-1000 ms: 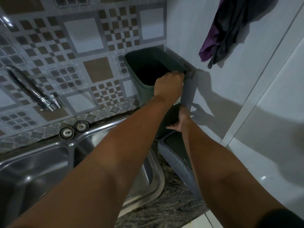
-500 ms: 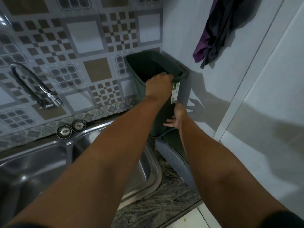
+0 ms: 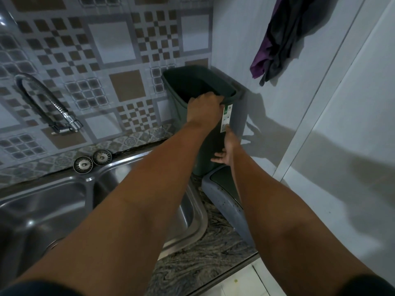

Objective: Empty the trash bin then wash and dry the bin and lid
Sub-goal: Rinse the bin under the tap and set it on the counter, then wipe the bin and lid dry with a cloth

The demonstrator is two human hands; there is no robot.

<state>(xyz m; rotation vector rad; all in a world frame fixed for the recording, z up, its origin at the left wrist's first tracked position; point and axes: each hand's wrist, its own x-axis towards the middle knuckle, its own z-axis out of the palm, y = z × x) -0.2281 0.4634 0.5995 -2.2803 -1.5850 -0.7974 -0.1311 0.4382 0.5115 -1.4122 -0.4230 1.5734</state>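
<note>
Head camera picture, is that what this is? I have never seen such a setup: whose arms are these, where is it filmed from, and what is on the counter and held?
Yes: a camera worn on a person's head looks down along both bare arms. The left hand grips the rim of a dark green bin standing on the stone counter. The right hand rests open against the bin's side. The bin's grey lid lies on the counter beside the steel sink.

The dark green bin [image 3: 186,99] stands upright in the counter's corner at one o'clock. The left hand [image 3: 204,110] grips its near rim; the right hand [image 3: 227,150] presses flat against its side, just above the lid [image 3: 222,199].
</note>
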